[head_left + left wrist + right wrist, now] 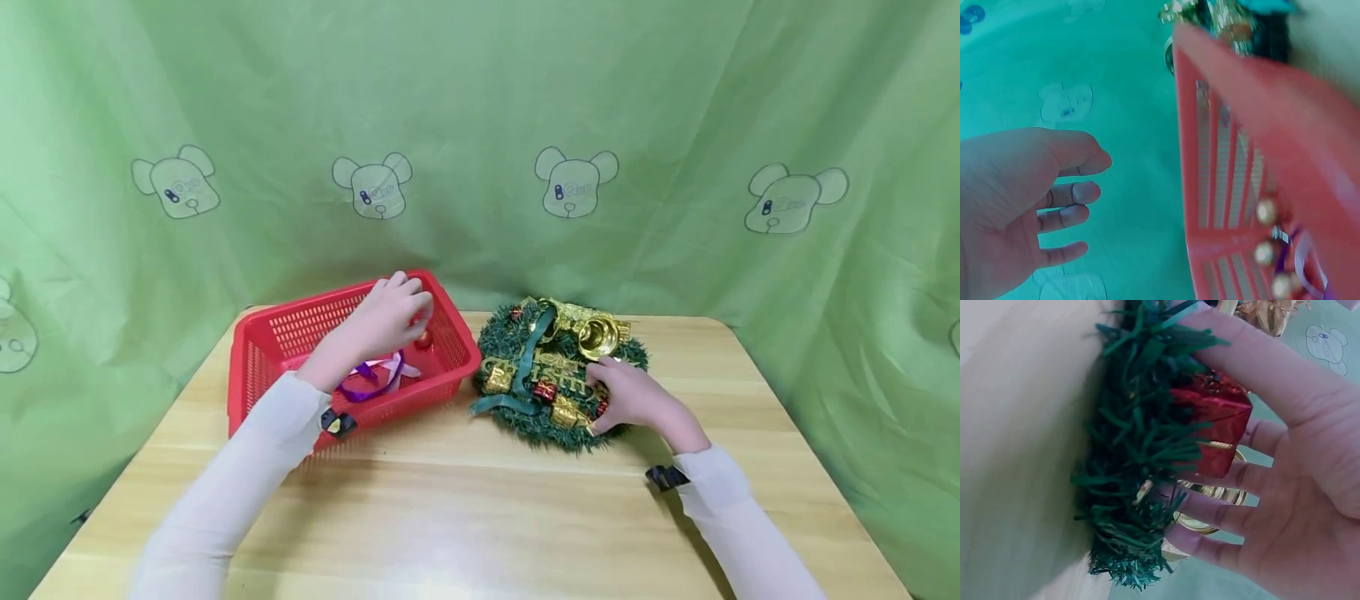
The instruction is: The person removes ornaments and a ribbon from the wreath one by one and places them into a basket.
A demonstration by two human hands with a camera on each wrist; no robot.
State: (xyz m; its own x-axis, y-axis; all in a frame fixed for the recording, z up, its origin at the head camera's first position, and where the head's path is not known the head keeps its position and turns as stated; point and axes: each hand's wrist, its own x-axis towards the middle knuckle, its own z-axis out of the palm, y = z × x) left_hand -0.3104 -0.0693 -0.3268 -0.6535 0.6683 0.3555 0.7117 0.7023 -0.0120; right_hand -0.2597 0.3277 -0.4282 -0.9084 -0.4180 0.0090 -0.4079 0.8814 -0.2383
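Note:
My left hand (386, 317) hovers over the red plastic basket (467, 365), its fingers loosely bent with nothing between them. The left wrist view shows that hand (1010, 206) beside the basket's slotted wall. A green tinsel wreath (498, 337) lies on the table, bearing gold bells (597, 337), a teal ribbon (525, 367) and small gift boxes. My right hand (637, 398) rests on the wreath's right edge, thumb and fingers spread apart. In the right wrist view they straddle a red gift box (1213, 428), and some fingertips are hidden in the tinsel.
Inside the basket are a purple ribbon (362, 394), a shiny red ball (423, 339) and several small gold balls (1266, 253). The wooden table (465, 517) extends in front of both. A green curtain (480, 108) printed with bear heads hangs behind.

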